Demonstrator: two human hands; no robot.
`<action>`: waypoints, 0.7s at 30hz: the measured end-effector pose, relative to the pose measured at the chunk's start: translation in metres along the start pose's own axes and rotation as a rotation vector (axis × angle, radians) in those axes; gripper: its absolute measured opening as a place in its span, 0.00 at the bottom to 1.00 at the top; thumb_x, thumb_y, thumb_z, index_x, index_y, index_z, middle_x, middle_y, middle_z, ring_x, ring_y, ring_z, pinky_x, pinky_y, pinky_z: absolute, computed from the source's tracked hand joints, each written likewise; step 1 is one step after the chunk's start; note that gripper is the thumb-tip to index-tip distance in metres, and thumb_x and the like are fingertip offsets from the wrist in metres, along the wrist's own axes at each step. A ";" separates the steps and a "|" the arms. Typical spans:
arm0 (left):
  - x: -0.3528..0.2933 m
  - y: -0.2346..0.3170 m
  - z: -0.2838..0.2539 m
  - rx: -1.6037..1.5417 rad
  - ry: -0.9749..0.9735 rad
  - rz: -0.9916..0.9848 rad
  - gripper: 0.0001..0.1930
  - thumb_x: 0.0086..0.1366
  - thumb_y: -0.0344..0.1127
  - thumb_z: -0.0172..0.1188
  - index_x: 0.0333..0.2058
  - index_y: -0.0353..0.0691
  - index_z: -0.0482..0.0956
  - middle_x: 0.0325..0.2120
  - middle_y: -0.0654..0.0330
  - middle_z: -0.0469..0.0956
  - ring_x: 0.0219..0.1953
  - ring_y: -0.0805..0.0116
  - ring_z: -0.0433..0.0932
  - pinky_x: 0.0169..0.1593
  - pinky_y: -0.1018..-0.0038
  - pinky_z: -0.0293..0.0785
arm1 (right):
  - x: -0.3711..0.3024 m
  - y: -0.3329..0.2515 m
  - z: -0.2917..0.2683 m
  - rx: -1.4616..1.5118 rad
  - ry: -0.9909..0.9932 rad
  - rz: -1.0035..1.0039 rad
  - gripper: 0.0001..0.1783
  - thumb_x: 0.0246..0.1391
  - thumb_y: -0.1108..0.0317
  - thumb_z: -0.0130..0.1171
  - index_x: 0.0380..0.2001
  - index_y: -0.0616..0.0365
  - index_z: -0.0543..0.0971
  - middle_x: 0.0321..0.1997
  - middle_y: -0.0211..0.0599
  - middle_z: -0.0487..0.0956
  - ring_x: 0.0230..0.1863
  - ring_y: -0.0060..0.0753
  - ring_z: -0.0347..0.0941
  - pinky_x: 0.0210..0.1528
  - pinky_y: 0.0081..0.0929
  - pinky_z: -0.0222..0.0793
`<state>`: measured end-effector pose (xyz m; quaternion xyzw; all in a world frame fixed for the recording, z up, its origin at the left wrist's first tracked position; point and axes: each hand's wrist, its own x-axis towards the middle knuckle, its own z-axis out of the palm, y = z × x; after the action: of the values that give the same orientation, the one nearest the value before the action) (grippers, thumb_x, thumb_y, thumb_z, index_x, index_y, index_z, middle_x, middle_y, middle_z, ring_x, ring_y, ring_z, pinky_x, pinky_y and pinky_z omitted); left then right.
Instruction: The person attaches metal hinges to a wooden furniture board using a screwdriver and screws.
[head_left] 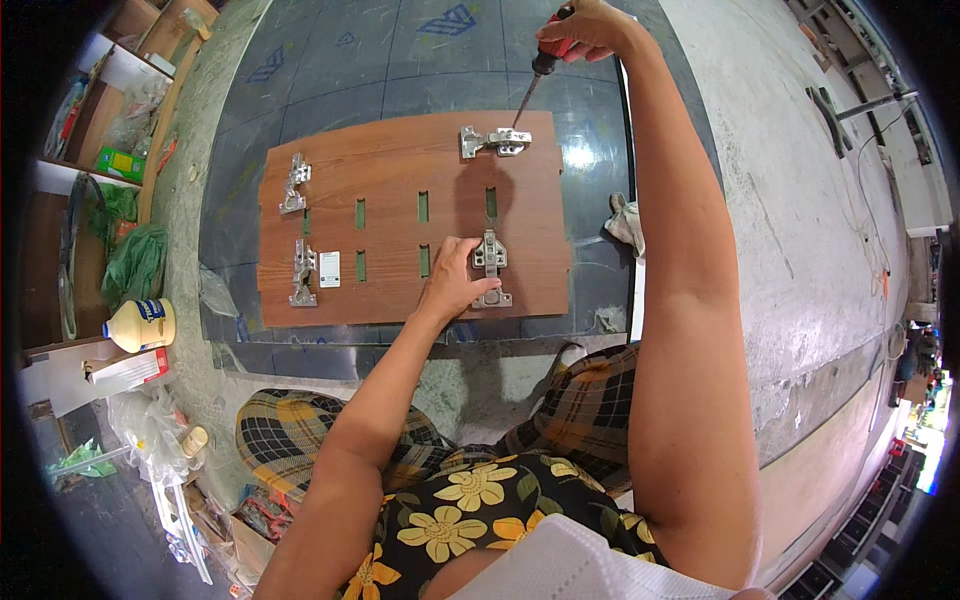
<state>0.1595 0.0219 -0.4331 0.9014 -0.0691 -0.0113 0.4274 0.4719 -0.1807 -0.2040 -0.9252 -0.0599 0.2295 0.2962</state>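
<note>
Up at the far edge, my right hand [590, 30] is closed round the red and black handle of a screwdriver [530, 90]. Its shaft slants down, and the tip meets the cabinet hinge [508, 141] at the far right of a brown wooden board [380, 150]. At the board's near right, my left hand [455, 280] curls against the left side of another metal hinge [491, 258], thumb and fingers pressed on it. Two more hinges, a far one [295, 184] and a near one [304, 272], lie along the board's left side. Several slots pierce the board.
Under the board is a dark sheet [350, 60] on the concrete floor. A white label [330, 270] sits on the board. A cloth glove [625, 222] lies right of it. To the left stand shelves with bags and a yellowish jug [142, 325].
</note>
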 end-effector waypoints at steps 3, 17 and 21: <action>0.000 0.006 -0.001 -0.032 -0.006 -0.049 0.34 0.43 0.40 0.76 0.50 0.39 0.73 0.41 0.51 0.71 0.48 0.50 0.71 0.53 0.61 0.68 | -0.006 0.002 0.001 0.021 0.010 -0.019 0.14 0.53 0.55 0.64 0.35 0.53 0.86 0.35 0.34 0.86 0.35 0.33 0.82 0.39 0.34 0.75; 0.001 0.005 -0.002 -0.098 -0.040 -0.126 0.35 0.43 0.39 0.77 0.51 0.40 0.73 0.41 0.53 0.70 0.48 0.51 0.71 0.53 0.62 0.68 | -0.002 -0.004 0.019 -0.046 -0.167 -0.006 0.13 0.55 0.58 0.63 0.37 0.55 0.86 0.39 0.38 0.86 0.37 0.35 0.83 0.43 0.36 0.76; 0.000 0.006 -0.002 -0.065 -0.033 -0.110 0.35 0.43 0.39 0.77 0.51 0.39 0.73 0.42 0.53 0.70 0.48 0.52 0.71 0.53 0.63 0.68 | -0.011 -0.013 0.025 -0.066 -0.111 -0.026 0.12 0.54 0.59 0.63 0.36 0.55 0.86 0.37 0.37 0.86 0.35 0.34 0.83 0.41 0.34 0.76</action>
<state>0.1594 0.0195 -0.4270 0.8891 -0.0259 -0.0519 0.4539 0.4509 -0.1596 -0.2105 -0.9194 -0.0957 0.2745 0.2649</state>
